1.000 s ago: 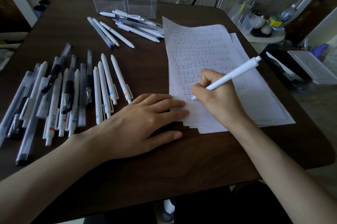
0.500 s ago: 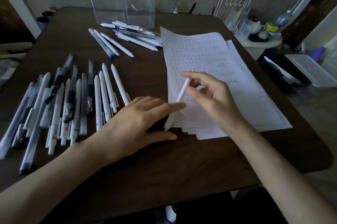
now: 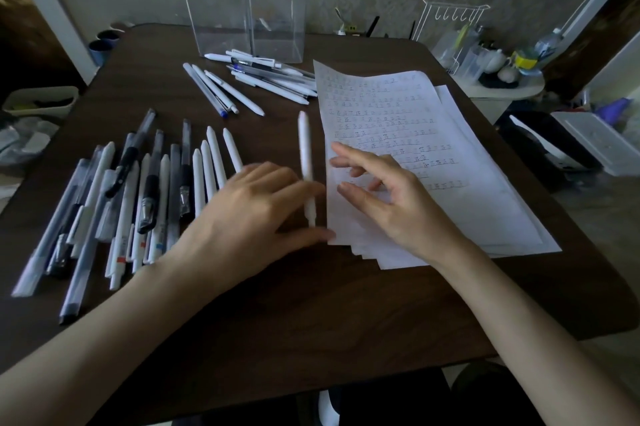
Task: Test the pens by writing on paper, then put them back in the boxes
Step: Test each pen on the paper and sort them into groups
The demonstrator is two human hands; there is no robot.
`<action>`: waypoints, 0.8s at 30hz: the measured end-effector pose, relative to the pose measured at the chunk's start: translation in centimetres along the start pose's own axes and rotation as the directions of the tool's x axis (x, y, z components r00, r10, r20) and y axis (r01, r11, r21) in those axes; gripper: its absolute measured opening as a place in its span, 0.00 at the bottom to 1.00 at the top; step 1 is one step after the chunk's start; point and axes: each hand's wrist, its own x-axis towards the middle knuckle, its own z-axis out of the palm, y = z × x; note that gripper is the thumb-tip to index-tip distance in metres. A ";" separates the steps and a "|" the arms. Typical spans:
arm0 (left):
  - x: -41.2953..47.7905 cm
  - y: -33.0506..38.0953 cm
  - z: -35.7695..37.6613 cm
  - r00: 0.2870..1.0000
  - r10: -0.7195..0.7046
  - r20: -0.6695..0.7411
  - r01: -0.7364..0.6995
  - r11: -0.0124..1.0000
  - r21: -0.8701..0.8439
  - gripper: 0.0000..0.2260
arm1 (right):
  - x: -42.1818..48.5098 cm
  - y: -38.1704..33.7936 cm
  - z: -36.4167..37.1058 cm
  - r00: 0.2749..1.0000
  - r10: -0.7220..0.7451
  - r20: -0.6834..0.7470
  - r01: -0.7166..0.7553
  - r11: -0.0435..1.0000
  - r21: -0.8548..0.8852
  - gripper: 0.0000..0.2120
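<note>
Dark wood bench (image 3: 311,304), pens sorted in groups, one pen in hand.
Left hand (image 3: 256,211) grips a thin white plastic pen (image 3: 304,148) near its lower end, the pen pointing away, just left of the stack of white paper sheets (image 3: 450,148); grip is blurred. Right hand (image 3: 391,200) is over the paper's near edge, fingers spread and loose, holding nothing. A row of white and clear pens (image 3: 138,200) lies left of the hands. A smaller pile of white pens (image 3: 263,79) lies by two tall clear plastic boxes (image 3: 242,3) at the far edge.
</note>
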 end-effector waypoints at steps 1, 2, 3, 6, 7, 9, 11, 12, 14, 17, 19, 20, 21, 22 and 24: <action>0.0 -0.4 -0.4 0.998 -0.057 0.001 0.057 0.998 0.024 0.26 | 0.0 0.0 0.0 1.000 0.004 0.005 -0.004 1.000 -0.012 0.21; 0.0 -0.8 -0.7 0.994 -0.108 0.013 0.108 0.993 0.045 0.27 | 0.1 0.1 0.0 1.000 0.008 0.011 -0.008 1.000 -0.029 0.20; 0.0 -1.2 -0.9 0.987 -0.156 0.035 0.154 0.986 0.060 0.28 | 0.1 0.2 0.0 1.000 0.012 0.021 -0.011 0.999 -0.052 0.18; -0.2 -1.9 -0.9 0.960 -0.263 0.092 0.252 0.961 0.115 0.31 | 0.2 0.3 0.0 0.998 0.021 0.053 -0.016 0.995 -0.096 0.15; -0.3 -2.0 -0.7 0.956 -0.277 0.092 0.262 0.954 0.146 0.31 | 0.3 0.2 0.0 0.998 0.026 0.061 -0.019 0.995 -0.102 0.14; -0.4 -2.1 -0.6 0.958 -0.283 0.051 0.270 0.946 0.179 0.31 | 0.6 0.0 -0.1 0.995 0.043 0.090 -0.033 0.994 -0.109 0.13; -0.4 -2.2 -0.8 0.961 -0.276 0.027 0.267 0.948 0.170 0.30 | 1.5 -0.5 -0.3 0.991 0.052 0.120 -0.038 0.992 -0.117 0.12; -0.3 -2.2 -0.9 0.958 -0.284 0.048 0.273 0.948 0.162 0.31 | 2.3 -0.9 -0.4 0.991 0.049 0.123 -0.033 0.991 -0.127 0.12; -0.3 -2.5 -0.9 0.937 -0.323 0.133 0.304 0.941 0.150 0.35 | 4.6 -1.9 -0.3 0.993 0.042 0.112 -0.023 0.986 -0.163 0.11; -0.4 -3.0 -0.6 0.912 -0.367 0.183 0.340 0.926 0.164 0.37 | 9.4 -3.1 1.2 0.999 0.001 0.038 0.007 0.976 -0.216 0.10; -0.5 -3.2 -0.6 0.909 -0.394 0.133 0.371 0.913 0.167 0.36 | 12.8 -3.2 2.9 1.000 0.007 -0.028 -0.014 0.967 -0.253 0.09; -0.5 -3.3 -0.7 0.910 -0.404 0.095 0.384 0.906 0.179 0.35 | 14.4 -3.1 3.9 0.998 0.023 -0.053 -0.037 0.962 -0.272 0.09; -0.4 -3.3 -0.8 0.906 -0.417 0.067 0.399 0.898 0.187 0.34 | 15.8 -3.0 4.8 0.997 0.039 -0.073 -0.059 0.952 -0.301 0.09; -0.4 -3.4 -0.9 0.899 -0.435 0.056 0.417 0.888 0.192 0.33 | 17.0 -2.8 5.7 0.995 0.051 -0.088 -0.078 0.936 -0.343 0.09; -0.4 -3.5 -0.7 0.878 -0.474 0.072 0.454 0.870 0.190 0.30 | 18.6 -2.5 7.2 0.990 0.063 -0.125 -0.112 0.889 -0.444 0.10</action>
